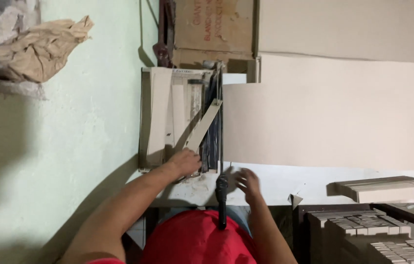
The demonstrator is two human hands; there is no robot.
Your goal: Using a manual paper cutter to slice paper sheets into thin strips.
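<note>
Fingers close to the blade line on the paper cutter

Paper cutter sits at the near edge of the white table, its far end toward the cardboard box. Left hand lies flat, fingers spread, on the cutter's near end, pinning a tan card strip that lies skewed across the bed toward the blade. Right hand is blurred, just beside the black lever handle; whether it grips anything cannot be told, it looks half open and not on the handle.

Risks, as judged:
- Left fingertips lie near the cutting edge; a blade stroke with the hand there could nick them.
- Strip is angled, not squared against the guide; likely a crooked cut.
- Large cream sheet overhangs right of the blade, unsupported by either hand; it may shift.
- Handle juts past the table's near edge toward the red shirt; a bump could move it.
</note>
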